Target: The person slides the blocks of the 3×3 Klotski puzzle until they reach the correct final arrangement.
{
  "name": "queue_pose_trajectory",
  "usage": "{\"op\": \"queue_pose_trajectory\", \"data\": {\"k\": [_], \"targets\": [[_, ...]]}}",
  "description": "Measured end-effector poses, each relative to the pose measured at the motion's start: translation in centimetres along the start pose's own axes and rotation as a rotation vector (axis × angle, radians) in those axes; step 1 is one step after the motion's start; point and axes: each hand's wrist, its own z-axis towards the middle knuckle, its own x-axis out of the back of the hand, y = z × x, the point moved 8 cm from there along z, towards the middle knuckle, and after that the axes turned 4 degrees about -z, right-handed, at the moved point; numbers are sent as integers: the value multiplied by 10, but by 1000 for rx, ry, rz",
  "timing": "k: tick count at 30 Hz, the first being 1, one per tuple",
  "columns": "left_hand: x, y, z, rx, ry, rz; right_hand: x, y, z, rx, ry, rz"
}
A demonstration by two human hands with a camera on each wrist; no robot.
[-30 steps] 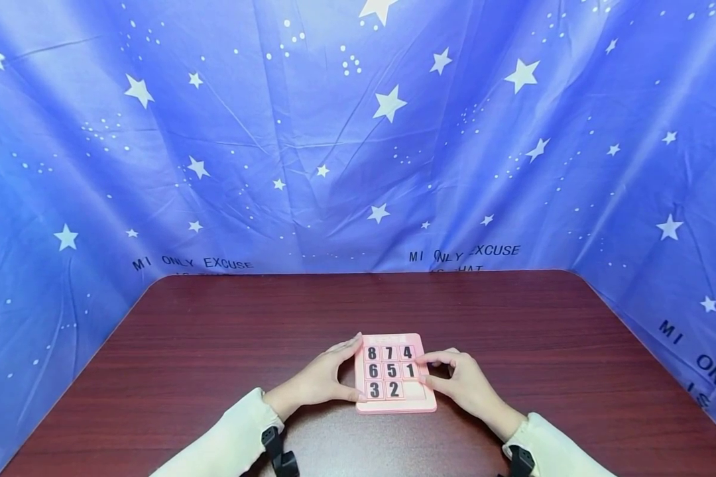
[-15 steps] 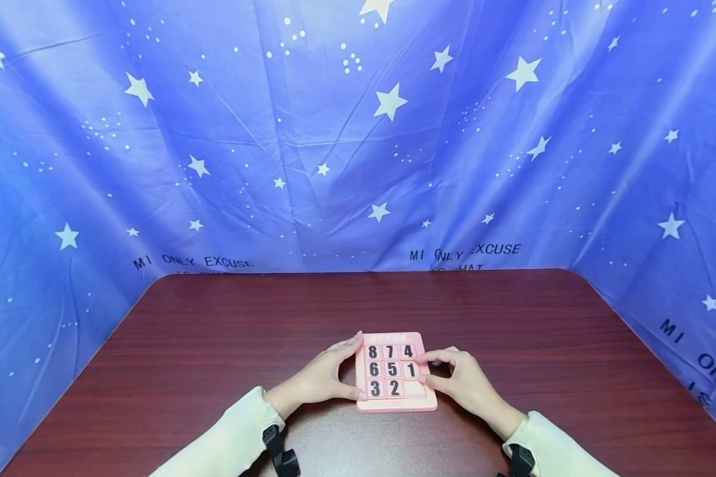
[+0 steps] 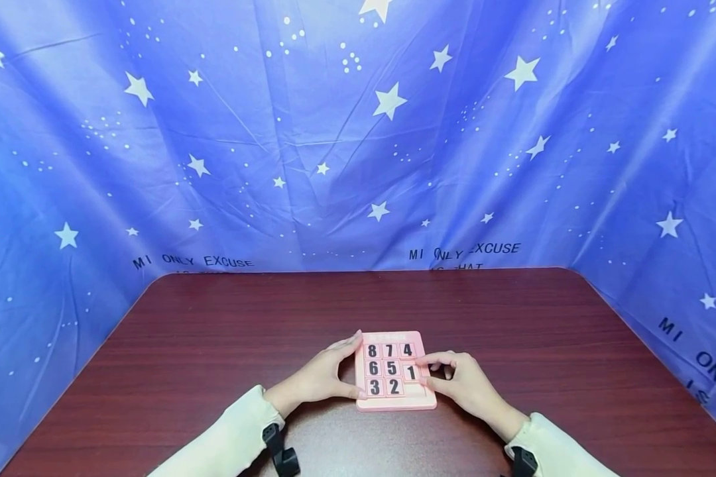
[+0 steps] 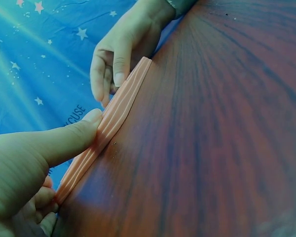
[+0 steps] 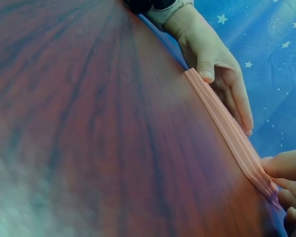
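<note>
The 1 tile [image 3: 411,373] has slid a little toward the person since half a second ago and now sits slightly lower than the 5 tile [image 3: 391,368] beside it, partly over the gap beneath. Nearest the person are the pale sleeves [image 3: 233,430], a black camera [image 3: 280,452] at each wrist. Beyond them, the left hand [image 3: 316,379] grips the left side of the pink number puzzle [image 3: 388,405], thumb at its near corner, fingers at its far one, spread by almost the board's length. The right hand [image 3: 467,384] has its thumb and forefinger slightly parted, pinching the right side of the 1 tile. The puzzle lies flat between the hands, reading 8 7 4, 6 5 1, then 3 2 from far to near. Past both hands stretches the dark red wooden table [image 3: 262,318], and behind that hangs a blue cloth [image 3: 244,132] with white stars and black lettering.
</note>
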Motion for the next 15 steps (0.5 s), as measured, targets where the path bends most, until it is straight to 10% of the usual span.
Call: {"op": "queue_pose_trajectory", "data": {"k": [15], "targets": [[0,0,1,-7,0,2,-3,-4,-9,-25,-59,89]]}}
